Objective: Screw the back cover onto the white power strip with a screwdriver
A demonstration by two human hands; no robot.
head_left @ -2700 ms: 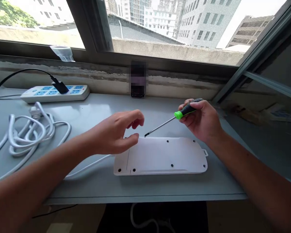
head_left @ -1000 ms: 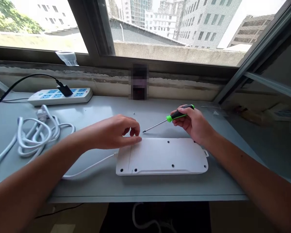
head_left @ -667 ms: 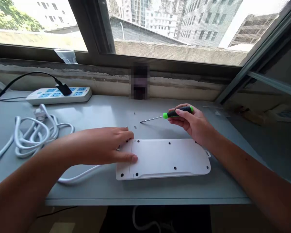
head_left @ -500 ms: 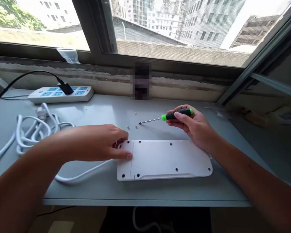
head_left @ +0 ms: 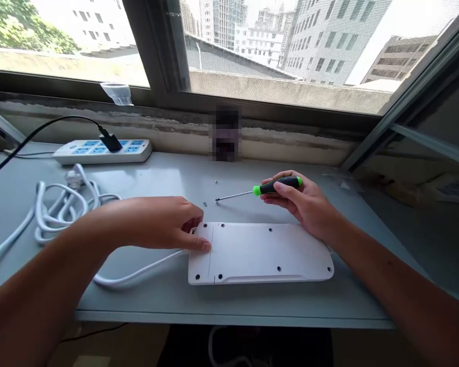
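A white power strip (head_left: 252, 252) lies face down on the desk, its back showing several dark screw holes. My left hand (head_left: 183, 224) grips its left end, thumb on top and fingers over the far edge. In my right hand (head_left: 296, 196) is a screwdriver (head_left: 279, 185) with a black and green handle, held nearly level and pointing left. Its tip is at a small screw (head_left: 217, 203) beyond the strip; whether they touch I cannot tell. Two more small screws, one nearer (head_left: 204, 204) and one farther (head_left: 216, 181), lie close by.
A coiled white cord (head_left: 61, 209) with its plug lies on the left of the desk (head_left: 168, 300). Behind it stands another power strip (head_left: 103, 151) with a black adapter (head_left: 110, 141) plugged in. A clear plastic cup-like piece (head_left: 117, 94) sits at the window ledge.
The screwdriver's tip has moved slightly left and nearer, down to one of the small screws. My left hand keeps its hold on the power strip. The view has shifted slightly.
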